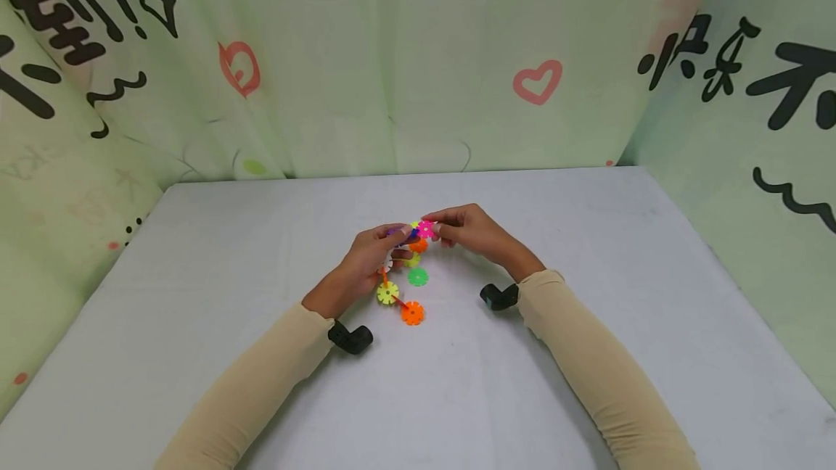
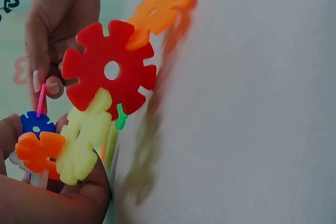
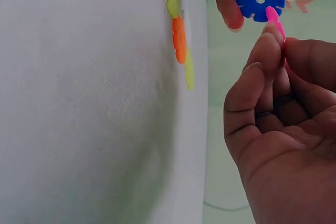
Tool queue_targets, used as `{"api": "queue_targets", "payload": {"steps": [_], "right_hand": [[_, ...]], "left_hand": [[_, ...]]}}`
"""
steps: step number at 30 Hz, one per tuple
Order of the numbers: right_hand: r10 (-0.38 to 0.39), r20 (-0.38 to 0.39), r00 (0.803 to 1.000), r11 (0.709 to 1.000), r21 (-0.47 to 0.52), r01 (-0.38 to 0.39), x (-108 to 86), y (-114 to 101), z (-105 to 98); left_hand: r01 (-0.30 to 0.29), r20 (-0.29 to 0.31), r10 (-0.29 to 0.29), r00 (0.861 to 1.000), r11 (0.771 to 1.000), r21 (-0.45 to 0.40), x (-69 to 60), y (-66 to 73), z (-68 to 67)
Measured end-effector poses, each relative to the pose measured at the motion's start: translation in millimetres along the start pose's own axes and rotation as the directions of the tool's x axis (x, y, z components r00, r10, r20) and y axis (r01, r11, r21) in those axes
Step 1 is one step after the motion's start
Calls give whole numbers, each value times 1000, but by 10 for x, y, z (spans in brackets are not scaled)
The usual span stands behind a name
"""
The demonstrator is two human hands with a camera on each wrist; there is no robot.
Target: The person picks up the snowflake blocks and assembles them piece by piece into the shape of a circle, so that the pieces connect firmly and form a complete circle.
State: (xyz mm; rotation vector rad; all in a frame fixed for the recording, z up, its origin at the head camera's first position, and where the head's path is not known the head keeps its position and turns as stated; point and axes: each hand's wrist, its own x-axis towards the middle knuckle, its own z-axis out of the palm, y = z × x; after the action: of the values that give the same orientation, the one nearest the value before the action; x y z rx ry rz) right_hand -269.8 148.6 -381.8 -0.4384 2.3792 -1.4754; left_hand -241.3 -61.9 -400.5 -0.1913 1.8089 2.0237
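A chain of colourful notched plastic snowflake discs hangs from my left hand, whose fingers grip it near a blue disc. Between thumb and fingertips my right hand pinches a pink disc, its edge touching the blue disc's rim. In the left wrist view a red disc joins a pale yellow disc and an orange disc. Lower in the head view are a yellow disc, an end orange disc and a green disc. My left fingers hide part of the chain.
Both hands are above a white-covered table. A pale green printed curtain stands behind it and along both sides. A black wrist camera sticks out from the left sleeve, another black camera from the right.
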Motion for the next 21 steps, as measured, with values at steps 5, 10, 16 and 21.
{"api": "queue_targets", "payload": {"steps": [5, 10, 16, 21], "right_hand": [[-15, 5, 1000, 1000, -10, 15, -2, 3, -1], [-18, -10, 1000, 1000, -16, 18, 7, 6, 1], [-12, -22, 1000, 1000, -19, 11, 2, -36, 53], [-2, -14, 1000, 1000, -19, 2, 4, -25, 71]], "left_hand": [[-37, 139, 19, 990, 991, 127, -16, -8, -19], [-71, 193, 36, 981, 982, 177, -49, 13, -31], [-91, 138, 67, 988, 980, 177, -58, 55, -13], [-108, 138, 85, 987, 981, 164, -48, 49, -49]]}}
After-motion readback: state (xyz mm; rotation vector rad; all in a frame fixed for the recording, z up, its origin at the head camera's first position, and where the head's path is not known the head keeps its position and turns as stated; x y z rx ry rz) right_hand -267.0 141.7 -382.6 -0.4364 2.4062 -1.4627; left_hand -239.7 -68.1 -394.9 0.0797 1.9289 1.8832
